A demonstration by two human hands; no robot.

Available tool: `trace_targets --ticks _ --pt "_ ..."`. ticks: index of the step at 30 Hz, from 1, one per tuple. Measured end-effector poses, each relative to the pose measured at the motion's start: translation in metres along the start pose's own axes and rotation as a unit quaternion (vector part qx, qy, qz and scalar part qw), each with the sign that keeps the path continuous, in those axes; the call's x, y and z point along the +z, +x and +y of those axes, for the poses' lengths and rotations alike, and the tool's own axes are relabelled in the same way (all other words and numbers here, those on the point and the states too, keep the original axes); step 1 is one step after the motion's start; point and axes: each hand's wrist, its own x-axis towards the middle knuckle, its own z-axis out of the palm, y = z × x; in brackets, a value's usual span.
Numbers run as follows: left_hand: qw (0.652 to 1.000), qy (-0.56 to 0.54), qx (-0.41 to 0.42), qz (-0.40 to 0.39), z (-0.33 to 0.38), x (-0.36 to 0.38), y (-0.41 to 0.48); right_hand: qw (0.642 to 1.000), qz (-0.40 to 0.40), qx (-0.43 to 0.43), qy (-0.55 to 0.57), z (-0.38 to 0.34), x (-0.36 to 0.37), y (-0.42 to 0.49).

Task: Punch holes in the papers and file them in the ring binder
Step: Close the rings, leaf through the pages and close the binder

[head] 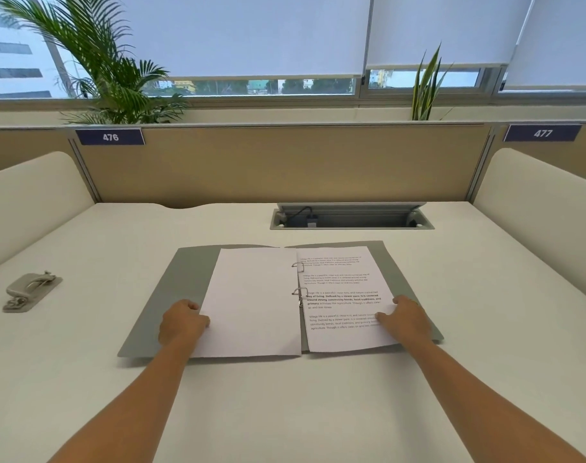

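1. The punched papers are already sitting on the rings (298, 266) of the open ring binder (158, 312) at mid-desk: blank sheet (251, 295) at 9 o'clock, printed sheet (338, 279) at 3 o'clock.
2. The hole punch (31, 290) is lying idle, far at 9 o'clock.
3. The left hand (181, 324) is curling at the blank sheet's edge; I cannot tell whether it is pinching. The right hand (407, 320) is pressing the printed sheet with straight fingers.
4. Probably only closing the binder is remaining.

Papers (338, 295) in open grey binder (158, 315)
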Motion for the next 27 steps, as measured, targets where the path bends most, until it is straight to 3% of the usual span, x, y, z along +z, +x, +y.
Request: trace_targets --ticks 4,8,12,17,22,27 --pt "0.991 0.105 0.066 0.050 0.011 0.005 -0.007 0.998 0.002 0.014 0.053 0.002 -0.002 0.003" --pt "0.973 0.107 0.198 0.053 0.026 0.020 -0.018 0.998 0.002 0.018 0.061 0.003 -0.002 0.002" --pt "0.930 0.195 0.306 -0.055 0.044 0.040 -0.028 0.998 0.003 0.018 0.064 0.004 -0.002 0.002" --pt "0.892 0.307 0.272 -0.189 0.052 0.055 -0.037 0.997 0.011 0.013 0.080 0.004 -0.004 0.000" --pt "0.906 0.277 0.263 -0.181 0.056 0.058 -0.041 0.993 0.028 0.011 0.118 0.004 -0.008 0.000" --pt "0.929 0.133 0.326 -0.116 0.070 0.066 -0.055 0.984 0.047 -0.003 0.173 0.001 -0.013 -0.003"
